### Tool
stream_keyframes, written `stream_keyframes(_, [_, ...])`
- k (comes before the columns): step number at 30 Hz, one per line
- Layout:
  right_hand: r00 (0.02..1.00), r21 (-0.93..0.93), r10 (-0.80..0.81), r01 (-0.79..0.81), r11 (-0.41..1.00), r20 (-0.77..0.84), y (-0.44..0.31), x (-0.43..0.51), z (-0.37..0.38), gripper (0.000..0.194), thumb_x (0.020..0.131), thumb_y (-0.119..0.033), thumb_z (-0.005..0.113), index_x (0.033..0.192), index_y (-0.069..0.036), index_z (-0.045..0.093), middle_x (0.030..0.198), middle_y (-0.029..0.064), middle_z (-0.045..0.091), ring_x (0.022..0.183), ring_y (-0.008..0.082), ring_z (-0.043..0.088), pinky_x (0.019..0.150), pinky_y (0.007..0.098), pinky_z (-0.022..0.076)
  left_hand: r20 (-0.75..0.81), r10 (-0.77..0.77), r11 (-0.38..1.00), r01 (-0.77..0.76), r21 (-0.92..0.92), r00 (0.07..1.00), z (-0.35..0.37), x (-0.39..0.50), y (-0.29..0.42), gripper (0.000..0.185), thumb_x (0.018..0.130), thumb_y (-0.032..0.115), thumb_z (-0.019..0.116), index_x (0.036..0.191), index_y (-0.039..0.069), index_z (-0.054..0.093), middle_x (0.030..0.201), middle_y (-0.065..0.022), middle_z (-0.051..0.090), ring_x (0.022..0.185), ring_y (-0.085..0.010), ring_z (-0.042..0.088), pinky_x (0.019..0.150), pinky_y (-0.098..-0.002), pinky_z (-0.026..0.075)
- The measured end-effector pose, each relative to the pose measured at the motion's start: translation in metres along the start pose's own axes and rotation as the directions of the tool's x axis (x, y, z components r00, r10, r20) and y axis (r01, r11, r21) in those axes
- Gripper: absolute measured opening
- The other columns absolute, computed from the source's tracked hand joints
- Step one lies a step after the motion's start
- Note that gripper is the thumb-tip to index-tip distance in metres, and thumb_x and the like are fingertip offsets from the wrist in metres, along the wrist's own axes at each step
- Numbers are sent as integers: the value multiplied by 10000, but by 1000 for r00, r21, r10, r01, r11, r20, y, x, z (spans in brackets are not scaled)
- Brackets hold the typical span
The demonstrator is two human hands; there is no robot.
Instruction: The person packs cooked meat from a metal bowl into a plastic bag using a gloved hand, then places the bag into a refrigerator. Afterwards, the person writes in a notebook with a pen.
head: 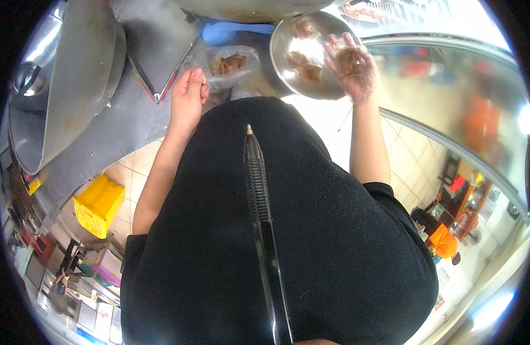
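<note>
My right hand [355, 79], in a clear plastic glove, is turned palm up with fingers spread. On its palm rests a flat brown piece of food [350, 61]. Behind and to the left of that hand is a round stainless-steel bowl [286, 69], holding several brown, crumpled food pieces [310, 72]. My bare left hand [189, 88] has its fingers closed at the near left edge of a clear plastic bag [252, 56]. Brown pieces [230, 64] lie inside the bag. What the left fingertips pinch is partly hidden.
A blue ladle-like utensil [237, 32] lies behind the bag. Left on the metal counter [118, 103] are a V-shaped red-edged tool [157, 95] and a large metal pan or lid [77, 77]. A yellow bin [100, 202] stands below. A black pen-like rod [258, 189] crosses the view.
</note>
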State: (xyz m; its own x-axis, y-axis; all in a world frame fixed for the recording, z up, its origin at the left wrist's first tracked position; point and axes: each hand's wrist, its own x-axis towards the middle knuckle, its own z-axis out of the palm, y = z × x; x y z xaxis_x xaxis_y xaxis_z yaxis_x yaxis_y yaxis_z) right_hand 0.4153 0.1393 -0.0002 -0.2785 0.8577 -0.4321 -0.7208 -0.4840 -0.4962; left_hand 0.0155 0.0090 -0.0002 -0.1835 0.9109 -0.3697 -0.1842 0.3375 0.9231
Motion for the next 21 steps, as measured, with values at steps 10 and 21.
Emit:
stream_keyframes(10, [981, 76, 8, 7, 997, -195, 9, -7, 1, 640, 1005, -121, 625, 1578, -15, 358, 1643, 348, 294, 1496, 531, 397, 1244, 651, 385, 18, -9, 1000, 9, 2, 1000, 3, -3, -2, 292, 1158, 303, 520, 975, 78, 552, 745, 26, 452, 628, -76, 400, 543, -257, 318])
stream_keyframes(21, [943, -466, -123, -37, 884, -309, 10, 7, 18, 552, 989, -201, 703, 1488, -64, 513, 1502, 216, 517, 1405, 406, 534, 1157, 565, 498, 0, -4, 1000, 4, 19, 1000, 6, -9, -1, 334, 1161, 318, 513, 942, 71, 564, 728, 33, 477, 616, -59, 437, 551, -242, 364])
